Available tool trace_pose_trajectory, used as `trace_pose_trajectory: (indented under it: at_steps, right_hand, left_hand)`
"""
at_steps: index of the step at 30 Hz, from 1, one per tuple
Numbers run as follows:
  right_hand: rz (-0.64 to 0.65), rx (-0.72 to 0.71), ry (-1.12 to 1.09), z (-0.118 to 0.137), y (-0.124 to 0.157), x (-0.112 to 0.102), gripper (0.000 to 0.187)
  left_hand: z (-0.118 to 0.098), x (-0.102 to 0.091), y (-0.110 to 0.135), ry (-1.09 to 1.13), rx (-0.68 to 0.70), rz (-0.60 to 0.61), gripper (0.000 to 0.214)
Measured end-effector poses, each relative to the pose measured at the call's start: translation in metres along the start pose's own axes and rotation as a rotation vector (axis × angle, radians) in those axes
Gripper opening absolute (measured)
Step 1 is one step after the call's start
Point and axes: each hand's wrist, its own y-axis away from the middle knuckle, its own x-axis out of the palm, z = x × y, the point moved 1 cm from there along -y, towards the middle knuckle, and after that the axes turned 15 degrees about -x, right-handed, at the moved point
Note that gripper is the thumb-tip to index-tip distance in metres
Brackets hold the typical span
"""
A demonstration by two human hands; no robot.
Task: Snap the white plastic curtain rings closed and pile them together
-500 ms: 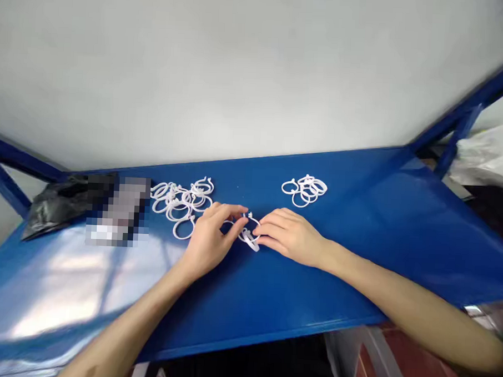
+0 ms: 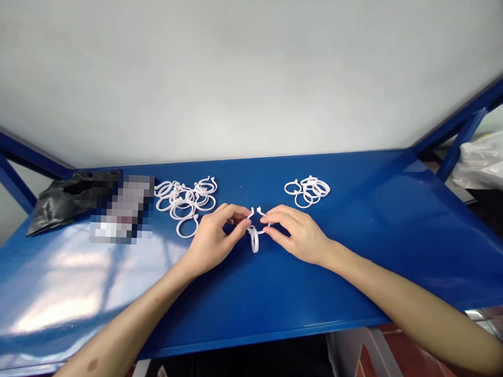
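White plastic rings [image 2: 255,233] between 2 hands [image 2: 253,230], 2 piles behind.

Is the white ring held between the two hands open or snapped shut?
Open. The white ring has two free ends standing apart at its top, one by the left hand fingertips, the other by the right hand.

- Two hands: the left hand [image 2: 209,243] and the right hand [image 2: 299,235], meeting at the middle of the blue surface [image 2: 399,234].
- Two white rings [image 2: 254,236] between their fingers.
- Two ring piles: the left pile [image 2: 186,199], about ten; the right pile [image 2: 307,191], about six.
- One black bag [image 2: 67,200], left of the left pile.
- One white bag [image 2: 488,160], beyond the surface's right end.
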Motion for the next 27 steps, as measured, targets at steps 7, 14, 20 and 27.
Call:
trace_pose_trajectory:
  at_steps: [7,14,20,27]
  right_hand:
    - [-0.022,0.032,0.233,0.015,-0.003,-0.003,0.019]
    - [0.149,0.109,0.238,0.022,0.002,0.009,0.016]
    - [0.178,0.2,0.237,0.01,0.004,0.007,0.003]
    - [0.362,0.041,0.258,0.011,0.004,0.01,0.017]
  left_hand:
    - [0.0,0.002,0.0,0.087,-0.093,-0.017,0.015]
    - [0.001,0.004,0.0,0.118,-0.102,0.009,0.013]
    - [0.0,0.003,-0.002,0.076,-0.068,-0.063,0.008]
    - [-0.001,0.004,-0.003,0.082,-0.091,-0.074,0.011]
